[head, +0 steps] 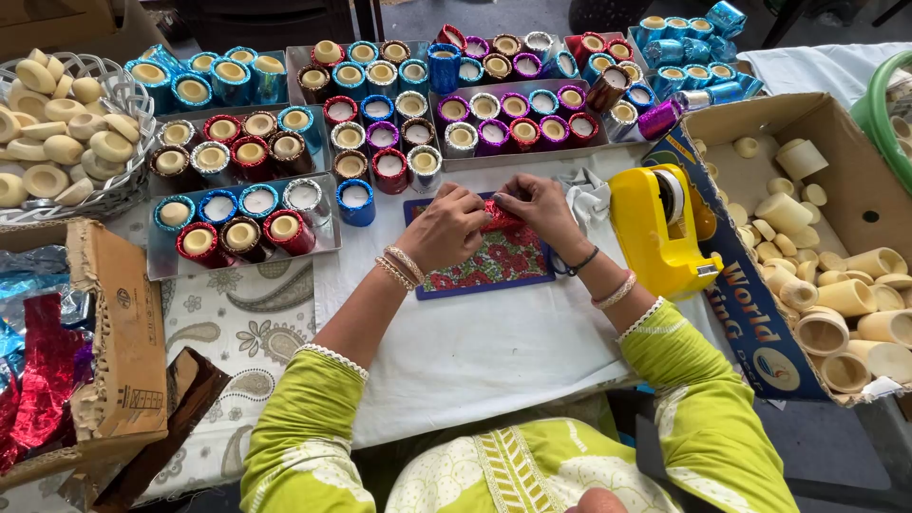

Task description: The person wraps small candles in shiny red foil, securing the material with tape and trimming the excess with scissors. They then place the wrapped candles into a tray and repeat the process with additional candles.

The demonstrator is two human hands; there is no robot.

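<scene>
Green sleeves lead to both hands, left (445,231) and right (534,207), fingers apparently pinched shut on red foil piece (499,218).

yellow tape dispenser (660,228), red foil piece (501,218) — shiny

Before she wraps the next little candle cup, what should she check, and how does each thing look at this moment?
1. Red foil piece held by both hands: ok, left hand and right hand pinch it.
2. Patterned board under the work: ok, flat on the white cloth.
3. Yellow tape dispenser nearby: ok, beside the right wrist.
4. Bare wax cups in the cardboard box: ok, plenty.
5. Room on the metal trays of wrapped cups: cannot tell.
6. Foil fully closed around the cup: cannot tell, fingers hide it.
</scene>
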